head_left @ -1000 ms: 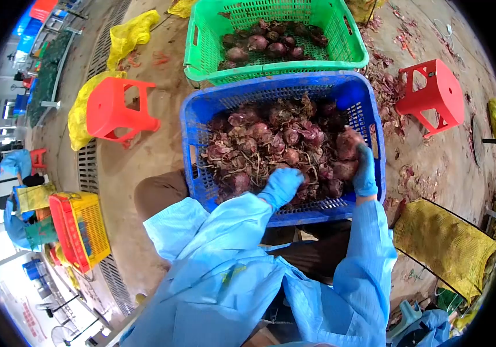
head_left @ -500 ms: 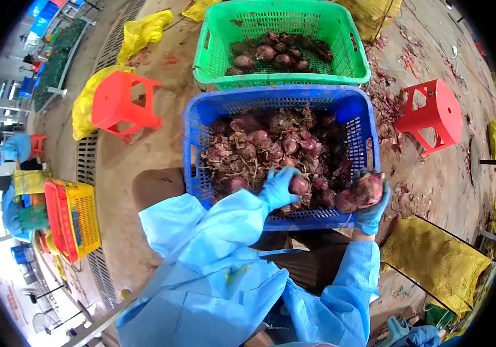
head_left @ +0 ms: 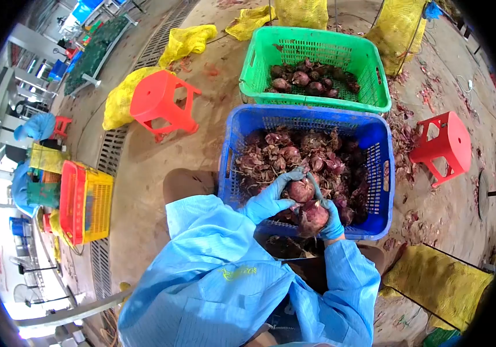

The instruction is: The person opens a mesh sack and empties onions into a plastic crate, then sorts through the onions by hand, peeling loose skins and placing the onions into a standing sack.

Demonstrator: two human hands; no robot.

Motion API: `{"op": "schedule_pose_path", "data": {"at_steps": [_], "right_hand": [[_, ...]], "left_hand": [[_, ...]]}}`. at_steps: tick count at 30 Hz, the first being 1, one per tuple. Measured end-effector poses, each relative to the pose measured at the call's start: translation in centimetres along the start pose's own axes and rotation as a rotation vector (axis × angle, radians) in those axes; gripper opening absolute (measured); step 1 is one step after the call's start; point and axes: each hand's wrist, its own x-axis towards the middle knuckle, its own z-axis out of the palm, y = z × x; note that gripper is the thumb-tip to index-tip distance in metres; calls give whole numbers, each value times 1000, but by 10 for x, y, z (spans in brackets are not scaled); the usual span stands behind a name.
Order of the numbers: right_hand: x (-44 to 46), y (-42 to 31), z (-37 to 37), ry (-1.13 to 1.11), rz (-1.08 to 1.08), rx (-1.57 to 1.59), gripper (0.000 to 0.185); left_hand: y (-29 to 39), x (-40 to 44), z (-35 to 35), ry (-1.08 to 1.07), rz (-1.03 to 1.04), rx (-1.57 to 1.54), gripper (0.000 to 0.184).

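Observation:
Both my hands wear blue gloves and meet over the near side of the blue crate. My left hand is closed around a red onion. My right hand grips a larger red onion just below it, and the two onions look to be touching. A finger of my right hand reaches up beside the upper onion. Under my hands, the crate holds many red onions mixed with loose dry skins and roots. Palms and parts of the fingers are hidden behind the onions.
Behind the blue crate stands a green crate with several onions. Red stools flank the crates, the other stool on the right. Yellow mesh sacks and onion skins lie on the floor. People in blue are far left.
My right hand has come left from the crate's right edge with its onion, meeting my left hand. My left hand has lifted an onion from the pile. The view has shifted.

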Motion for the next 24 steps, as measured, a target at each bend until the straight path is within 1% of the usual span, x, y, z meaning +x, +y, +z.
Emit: {"op": "schedule_pose_path", "data": {"at_steps": [1, 2, 3, 4, 6, 7, 8, 10, 11, 12, 14, 16, 18, 19, 20, 21, 22, 23, 24], "right_hand": [[-2, 3, -6, 4, 61, 23, 51], [-4, 6, -13, 9, 123, 47, 52], [-5, 9, -19, 16, 184, 70, 54], [-10, 11, -46, 103, 289, 201, 44], [-20, 15, -13, 219, 110, 140, 31], [-20, 20, -10, 221, 3, 171, 31], [-20, 29, -11, 181, -86, 244, 31], [-18, 36, -13, 111, -219, 384, 31], [-49, 14, 18, -9, -206, 416, 37], [-45, 12, 2, 130, -371, 493, 38], [-69, -30, -25, -340, -502, 479, 39], [-143, -88, 13, -14, -905, 287, 36], [-204, -153, -13, 389, -1235, 81, 31], [-254, -184, -35, 523, -1408, -281, 23], [-304, -214, -56, 709, -1585, -603, 16], [-344, -234, -32, 231, -1670, -88, 9], [-386, -252, -27, 412, -1806, -493, 12], [-429, -271, -22, 718, -1954, -914, 16], [-471, -290, -17, 996, -2111, -1201, 22]], "left_hand": [[0, -5, 0, 14, -32, -57, 60], [0, -9, 0, 2, -23, -62, 60], [-1, -12, 1, 37, -17, 5, 57], [-2, -8, 9, 35, -1, 55, 54], [4, -2, 17, 2, -105, 129, 48], [8, 3, 24, 7, -113, 98, 48], [9, 4, 19, -47, -74, 166, 52], [26, 9, 21, -112, 28, 145, 55], [32, 16, 40, -102, 24, 44, 57], [44, 15, 44, -66, 10, -32, 59], [29, 23, 44, 5, 12, -73, 59], [12, 29, 42, 14, -18, -124, 55], [8, 33, 41, 46, -70, -137, 55], [-4, 32, 34, 51, -59, -140, 54], [-21, 30, 21, 54, -42, -87, 48], [-24, 29, 15, 108, -85, -112, 49], [-25, 26, 11, 165, -130, -141, 50], [-29, 18, -2, 231, -250, -233, 53], [-28, 11, -12, 297, -371, -323, 56]]}}
